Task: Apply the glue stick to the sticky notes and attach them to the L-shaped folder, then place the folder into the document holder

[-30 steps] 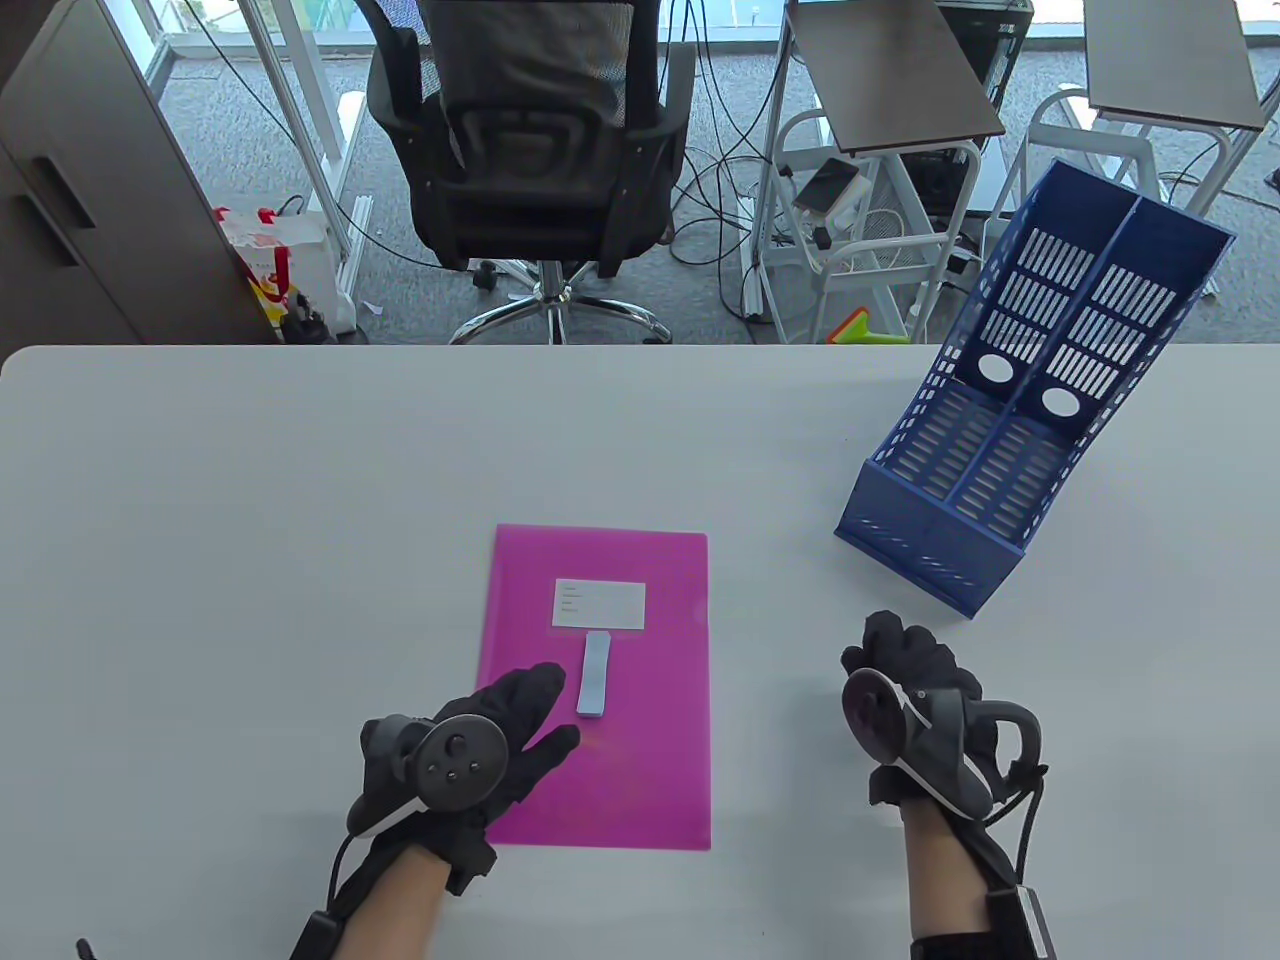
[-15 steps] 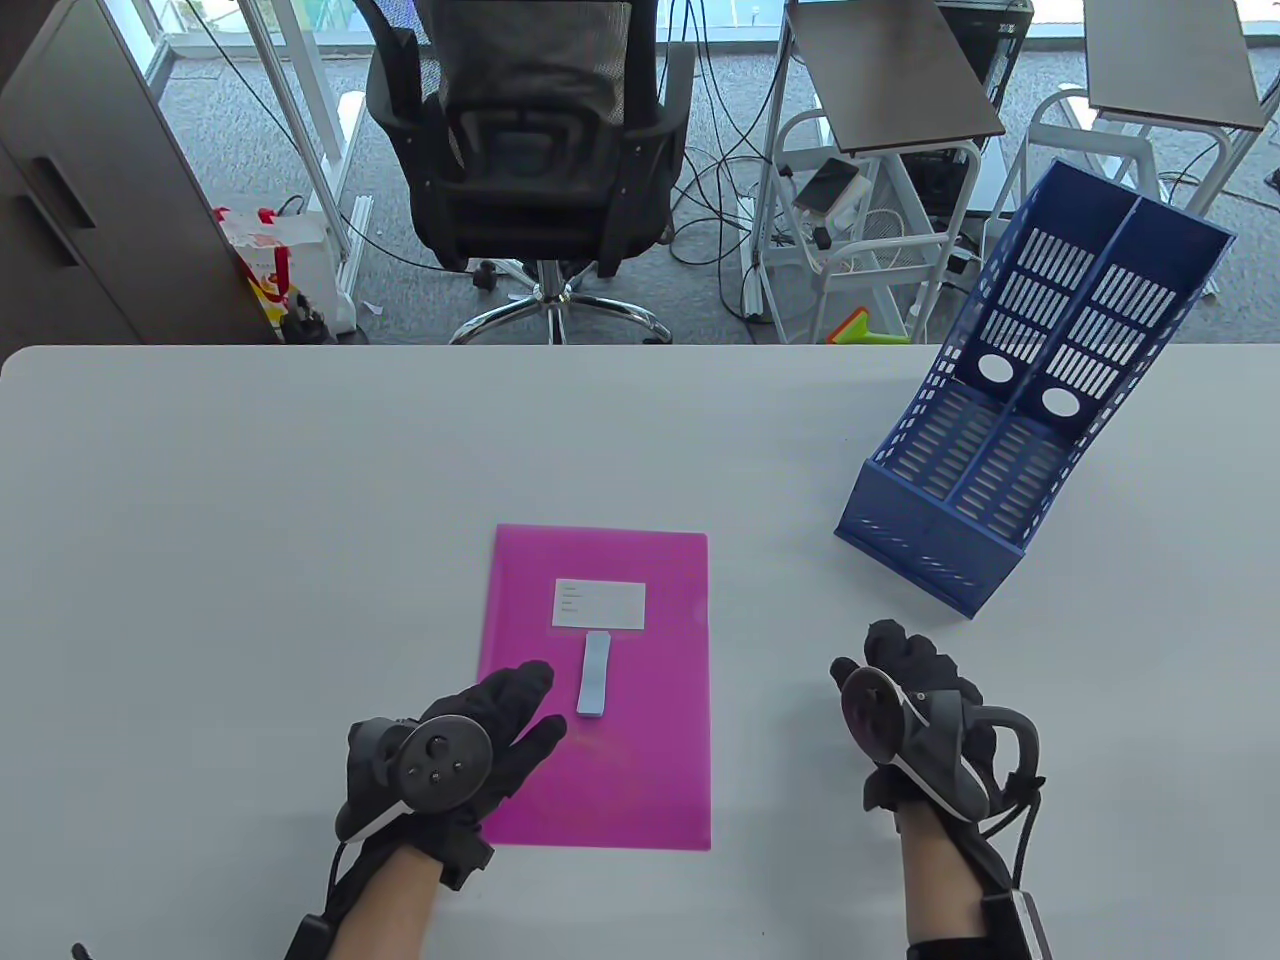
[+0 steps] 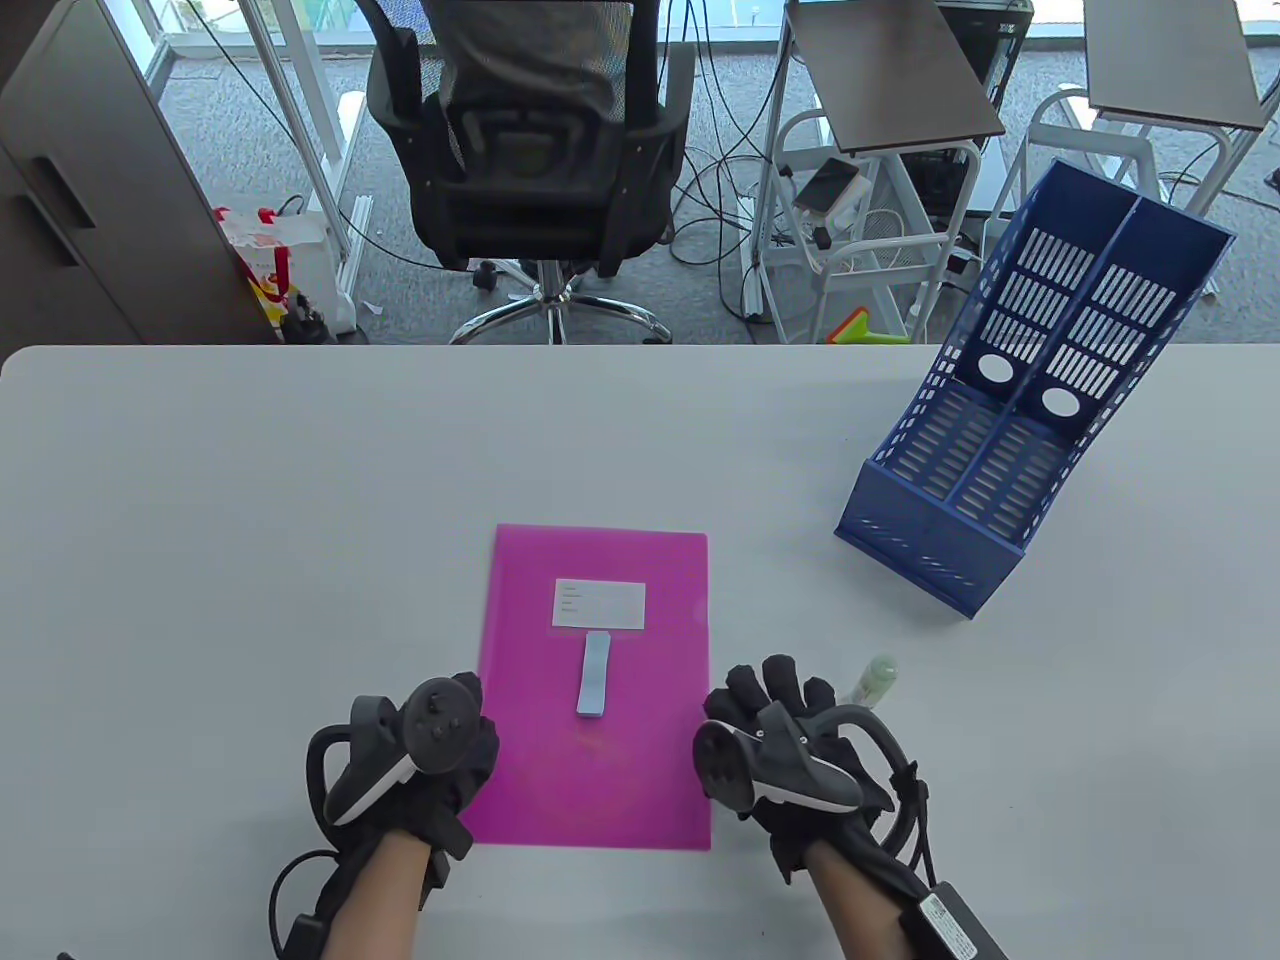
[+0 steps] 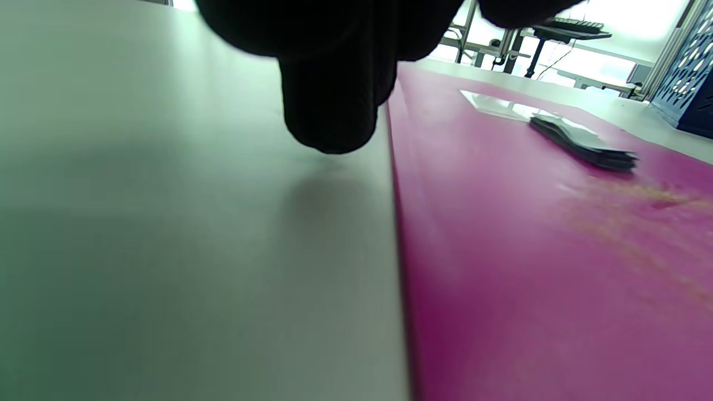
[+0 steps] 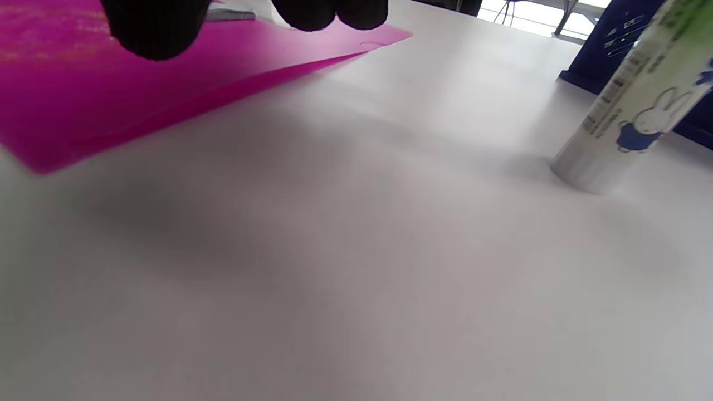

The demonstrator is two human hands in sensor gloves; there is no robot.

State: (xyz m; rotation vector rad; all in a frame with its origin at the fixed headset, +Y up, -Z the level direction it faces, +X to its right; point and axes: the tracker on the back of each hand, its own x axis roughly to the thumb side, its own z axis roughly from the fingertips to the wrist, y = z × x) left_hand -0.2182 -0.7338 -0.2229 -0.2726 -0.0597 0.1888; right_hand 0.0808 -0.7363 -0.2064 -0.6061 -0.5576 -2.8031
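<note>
A magenta L-shaped folder (image 3: 640, 780) lies flat near the table's front edge. On it are a white label (image 3: 598, 604) and, just below that, a light blue pad of sticky notes (image 3: 593, 676). My left hand (image 3: 468, 702) sits at the folder's left edge, its fingers loosely curled and holding nothing; one fingertip (image 4: 334, 117) hangs just above the table beside the folder (image 4: 529, 250). My right hand (image 3: 765, 690) is at the folder's right edge, its fingertips (image 5: 156, 30) over the folder (image 5: 111, 100), gripping nothing. The glue stick (image 3: 872, 682) stands upright on the table right of that hand.
The blue two-slot document holder (image 3: 1010, 430) leans back at the table's far right, its open slots facing me. A black office chair (image 3: 540, 150) and metal racks stand beyond the table's far edge.
My right hand has moved left to the folder's right edge, leaving the glue stick standing where it was. My left hand has drawn back from the folder's face to its left edge.
</note>
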